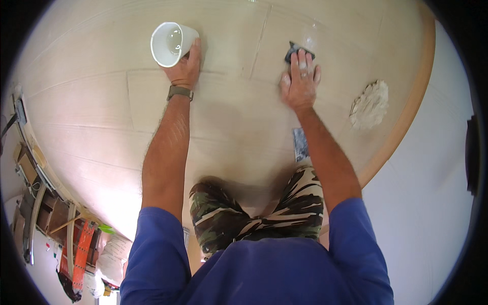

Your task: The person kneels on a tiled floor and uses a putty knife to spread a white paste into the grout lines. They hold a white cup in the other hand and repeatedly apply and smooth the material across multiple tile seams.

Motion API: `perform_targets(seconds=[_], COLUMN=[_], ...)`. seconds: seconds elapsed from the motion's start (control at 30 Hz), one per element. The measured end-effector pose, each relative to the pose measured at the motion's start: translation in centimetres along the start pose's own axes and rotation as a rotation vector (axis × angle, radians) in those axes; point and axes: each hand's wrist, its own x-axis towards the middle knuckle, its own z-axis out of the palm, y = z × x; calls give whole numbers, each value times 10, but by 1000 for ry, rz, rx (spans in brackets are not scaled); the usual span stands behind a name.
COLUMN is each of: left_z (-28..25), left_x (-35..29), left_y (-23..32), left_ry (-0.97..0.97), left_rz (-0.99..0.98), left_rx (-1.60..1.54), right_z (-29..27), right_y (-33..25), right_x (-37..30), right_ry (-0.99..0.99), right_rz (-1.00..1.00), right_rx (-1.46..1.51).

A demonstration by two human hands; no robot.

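Note:
My left hand (pixel 188 66) grips a white cup (pixel 192 36) from its right side. The cup is tilted, its mouth facing left, and clear liquid shows inside. Off to the right, my right hand (pixel 301 84) presses a small dark piece of sandpaper (pixel 292 53) against the beige surface (pixel 229 101), fingers stretched over it and thumb apart. Pale residue marks the fingers of that hand. Wet, shiny spots show just beyond the sandpaper. A second grey-blue sheet (pixel 300 145), likely sandpaper too, lies beside my right forearm, which partly covers it.
A crumpled off-white cloth (pixel 370 105) lies right of my right hand. A curved wood-coloured edge (pixel 414 109) bounds the beige surface, with a white surface (pixel 432 147) beyond. At lower left are an orange ladder-like object (pixel 83 256), a white sack (pixel 113 259) and assorted clutter.

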Motion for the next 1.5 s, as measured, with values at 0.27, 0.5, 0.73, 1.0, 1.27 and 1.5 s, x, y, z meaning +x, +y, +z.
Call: perform_targets(seconds=[0.27,0.5,0.73,1.0,1.27,1.5], left_z=[-60,-87,-70,-68,-66,-64], left_x=[-135,-177,-175,-178,-178,-177], left_y=[-50,-39,-44,-62,-67,-75], left_ry=[28,96,69,59,32,-124], left_rz=[-142,88,51,-4,53,-38], left_rx=[-369,390,457,544,653,693], right_z=[4,13,22,27,2,1], right_y=[-2,-1,12,-120,18,-65], right_x=[-2,-5,-6,-59,-94,-85], right_ry=[7,76,151,-102,15,-172], right_rz=[28,-3,50,-9,467,186], right_rx=[-111,-137,-185,99,-109,48])
